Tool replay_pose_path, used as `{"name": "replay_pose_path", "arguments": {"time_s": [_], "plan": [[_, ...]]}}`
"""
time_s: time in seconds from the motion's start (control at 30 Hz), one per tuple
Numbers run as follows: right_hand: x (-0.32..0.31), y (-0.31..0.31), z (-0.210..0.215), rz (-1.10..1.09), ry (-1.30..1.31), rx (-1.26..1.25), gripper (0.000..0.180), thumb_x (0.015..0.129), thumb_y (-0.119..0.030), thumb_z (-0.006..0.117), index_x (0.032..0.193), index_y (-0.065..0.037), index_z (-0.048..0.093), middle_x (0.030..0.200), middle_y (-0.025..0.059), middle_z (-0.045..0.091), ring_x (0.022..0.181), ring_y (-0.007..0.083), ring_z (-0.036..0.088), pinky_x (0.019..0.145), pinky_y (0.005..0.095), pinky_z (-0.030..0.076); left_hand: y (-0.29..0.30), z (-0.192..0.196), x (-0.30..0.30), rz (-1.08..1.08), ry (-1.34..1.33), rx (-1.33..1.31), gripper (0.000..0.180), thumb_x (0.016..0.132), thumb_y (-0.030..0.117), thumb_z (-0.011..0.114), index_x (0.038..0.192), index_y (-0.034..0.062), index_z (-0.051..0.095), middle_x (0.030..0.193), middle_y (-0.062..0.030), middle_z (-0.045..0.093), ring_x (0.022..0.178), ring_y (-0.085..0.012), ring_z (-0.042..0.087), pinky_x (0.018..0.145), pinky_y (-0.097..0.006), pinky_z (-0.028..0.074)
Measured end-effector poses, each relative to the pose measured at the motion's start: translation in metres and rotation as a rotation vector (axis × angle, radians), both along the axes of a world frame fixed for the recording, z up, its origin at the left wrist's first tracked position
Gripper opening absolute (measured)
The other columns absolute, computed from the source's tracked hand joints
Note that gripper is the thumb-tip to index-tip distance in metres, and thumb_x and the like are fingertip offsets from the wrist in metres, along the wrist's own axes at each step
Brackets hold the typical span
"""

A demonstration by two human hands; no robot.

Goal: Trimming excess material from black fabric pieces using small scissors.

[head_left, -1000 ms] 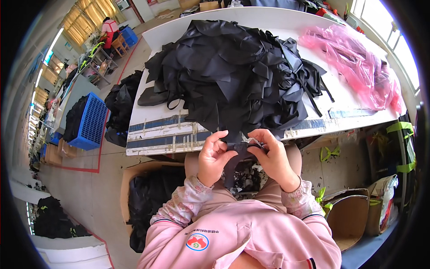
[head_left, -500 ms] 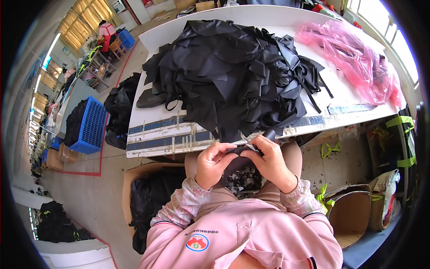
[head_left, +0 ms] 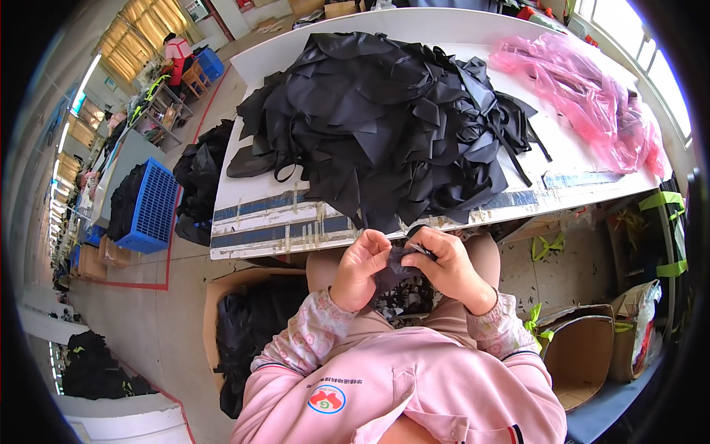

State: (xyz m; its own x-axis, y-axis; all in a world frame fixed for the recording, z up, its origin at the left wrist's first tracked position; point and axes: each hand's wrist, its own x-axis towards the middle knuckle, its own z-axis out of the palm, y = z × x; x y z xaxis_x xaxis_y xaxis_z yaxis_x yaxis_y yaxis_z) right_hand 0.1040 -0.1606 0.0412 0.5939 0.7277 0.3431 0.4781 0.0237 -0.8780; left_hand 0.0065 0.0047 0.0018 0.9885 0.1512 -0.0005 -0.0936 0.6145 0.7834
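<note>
Over my lap, just off the table's front edge, my right hand (head_left: 442,265) is closed on a bunched black fabric piece (head_left: 401,265). A thin metallic glint shows among its fingers, possibly small snips; their shape is too hidden to tell. My left hand (head_left: 361,268) is closed in a pinch beside the fabric's left edge, and what its fingertips hold is too small to make out. Ahead, a large heap of black fabric pieces (head_left: 370,126) covers the middle of the white table (head_left: 244,194), with some corners hanging over the front edge.
Pink plastic film (head_left: 577,103) lies at the table's right. Below my hands are small dark scraps (head_left: 407,294). A carton of black fabric (head_left: 259,325) stands left of my legs, an open cardboard box (head_left: 577,355) right. A blue crate (head_left: 151,211) and a distant person (head_left: 177,55) are left.
The fabric piece has been bunched up and shifted right into my right hand's grip. My left hand has turned and drawn slightly apart from the right.
</note>
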Motion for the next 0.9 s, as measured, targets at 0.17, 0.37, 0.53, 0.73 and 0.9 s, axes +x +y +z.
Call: {"name": "replay_pose_path", "arguments": {"time_s": [0.17, 0.37, 0.53, 0.73, 0.9], "plan": [[-0.002, -0.001, 0.002, -0.035, 0.022, -0.016, 0.014, 0.078, -0.006, 0.071, 0.084, 0.001, 0.06, 0.073, 0.0112, 0.058, 0.066, 0.0225, 0.057, 0.062, 0.0304, 0.044, 0.003, 0.005, -0.007, -0.006, 0.05, 0.197, 0.015, 0.088, 0.003, 0.063, 0.102, -0.0001, 0.058, 0.097, -0.0024, 0.06, 0.092, -0.0078, 0.056, 0.085, -0.022, 0.044], [-0.002, 0.0, 0.005, -0.105, 0.031, -0.06, 0.017, 0.078, -0.011, 0.072, 0.081, 0.002, 0.06, 0.068, 0.0138, 0.058, 0.06, 0.022, 0.055, 0.057, 0.0316, 0.043, -0.002, 0.021, -0.015, 0.061, -0.064, 0.58, 0.016, 0.084, -0.005, 0.063, 0.1, -0.0055, 0.058, 0.1, -0.004, 0.058, 0.094, -0.0103, 0.056, 0.088, -0.022, 0.043], [0.0, -0.001, 0.005, -0.078, 0.033, -0.102, 0.015, 0.078, -0.008, 0.073, 0.082, 0.001, 0.062, 0.07, 0.0092, 0.06, 0.063, 0.0156, 0.055, 0.058, 0.0294, 0.044, 0.008, 0.015, -0.013, 0.019, -0.09, 0.833, 0.017, 0.082, -0.007, 0.064, 0.098, -0.0037, 0.062, 0.103, -0.0035, 0.057, 0.099, -0.0112, 0.055, 0.085, -0.023, 0.045], [0.014, 0.001, -0.016, 0.23, 0.589, 0.18, 0.02, 0.082, 0.001, 0.07, 0.099, -0.002, 0.061, 0.088, -0.0016, 0.064, 0.082, 0.0046, 0.057, 0.076, 0.0211, 0.046, 0.002, 0.02, -0.014, -0.134, 0.029, 0.077, 0.014, 0.08, -0.007, 0.065, 0.093, 0.0003, 0.066, 0.104, -0.004, 0.059, 0.1, -0.0132, 0.057, 0.09, -0.027, 0.045], [0.006, 0.008, -0.031, 0.213, 0.73, 0.201, 0.019, 0.083, 0.0, 0.069, 0.099, -0.003, 0.059, 0.087, -0.0027, 0.06, 0.082, 0.0046, 0.054, 0.072, 0.0217, 0.046, -0.001, 0.014, -0.011, -0.103, -0.085, 0.113, 0.013, 0.081, -0.007, 0.064, 0.093, -0.0008, 0.064, 0.105, -0.0046, 0.058, 0.097, -0.0142, 0.057, 0.09, -0.029, 0.044]]}}
